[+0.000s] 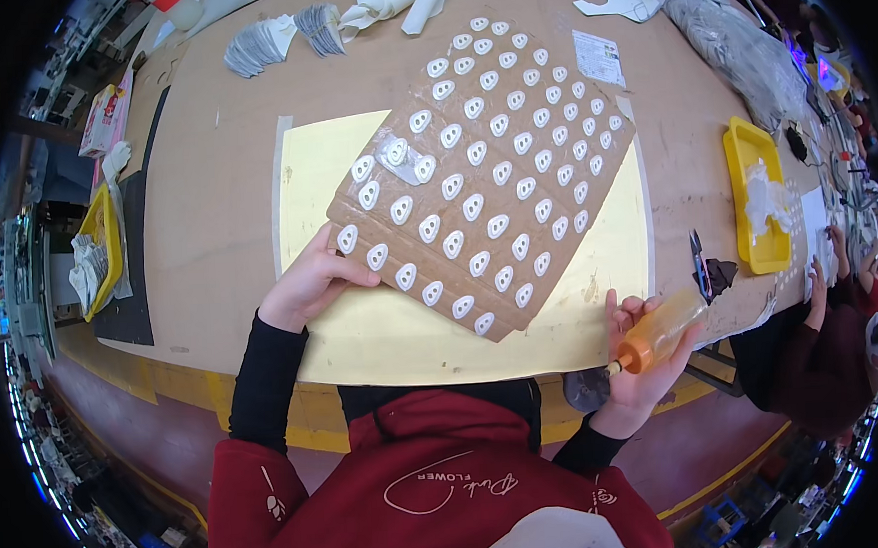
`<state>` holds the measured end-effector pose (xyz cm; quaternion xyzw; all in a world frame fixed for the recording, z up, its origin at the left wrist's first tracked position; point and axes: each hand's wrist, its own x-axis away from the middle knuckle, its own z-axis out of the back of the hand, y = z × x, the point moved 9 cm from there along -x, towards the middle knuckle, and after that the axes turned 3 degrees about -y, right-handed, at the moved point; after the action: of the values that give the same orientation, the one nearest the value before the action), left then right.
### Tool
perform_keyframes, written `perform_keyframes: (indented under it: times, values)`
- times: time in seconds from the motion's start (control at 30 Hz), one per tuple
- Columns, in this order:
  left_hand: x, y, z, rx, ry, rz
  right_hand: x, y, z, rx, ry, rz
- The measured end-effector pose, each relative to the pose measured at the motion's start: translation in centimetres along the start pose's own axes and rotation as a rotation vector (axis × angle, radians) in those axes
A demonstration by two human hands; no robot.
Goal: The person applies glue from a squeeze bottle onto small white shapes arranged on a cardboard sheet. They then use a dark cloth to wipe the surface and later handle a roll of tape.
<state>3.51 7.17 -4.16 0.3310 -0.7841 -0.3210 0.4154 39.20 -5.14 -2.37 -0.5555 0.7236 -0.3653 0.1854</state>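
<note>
My left hand (302,282) grips the near left corner of a brown cardboard sheet (499,199), thumb on top. The sheet lies tilted over a pale yellow sheet (433,362). Rows of small white rounded-triangular pieces (406,276) with holes cover the cardboard. A clear, shiny patch (407,161) lies over a few of them near the left side. My right hand (645,390) holds a squeeze bottle (673,327) with orange contents, its orange nozzle cap pointing down and to the left. The bottle is off the table, beside the yellow sheet's right edge.
Dark scissors or snips (699,259) lie right of the yellow sheet, near a yellow tray (734,197) holding white material. Another yellow tray (117,251) stands at far left. Stacked grey-white pieces (261,47) and clear plastic bags (733,55) sit at the back. A co-worker (805,356) is at the right.
</note>
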Motion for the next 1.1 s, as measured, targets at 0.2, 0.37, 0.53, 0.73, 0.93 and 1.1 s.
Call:
perform_keyframes:
  times: [0.2,0.37,0.53,0.73,0.93,1.1]
  values:
    - [1.1,1.0,0.2,0.013,0.044,-0.05,0.1,1.6,-2.3,-0.19,-0.055,-0.034]
    - [3.5,-2.6,-1.3,0.154,0.148,-0.148,-1.1,-1.2,-0.8,-0.152,-0.16,0.004]
    - [3.9,-5.2,-2.0,0.275,0.186,-0.156,-2.3,-4.5,-0.4,-0.053,-0.032,0.161]
    - [3.8,-5.6,-2.4,0.275,0.171,-0.205,-2.1,-5.1,-0.3,0.077,0.005,0.299]
    - [3.7,-5.9,-2.1,0.226,0.155,-0.159,-1.5,-5.1,-2.0,0.29,0.07,0.389]
    - [3.9,-5.7,-2.8,0.245,0.157,-0.134,-1.2,-4.6,-3.5,0.402,0.016,0.378]
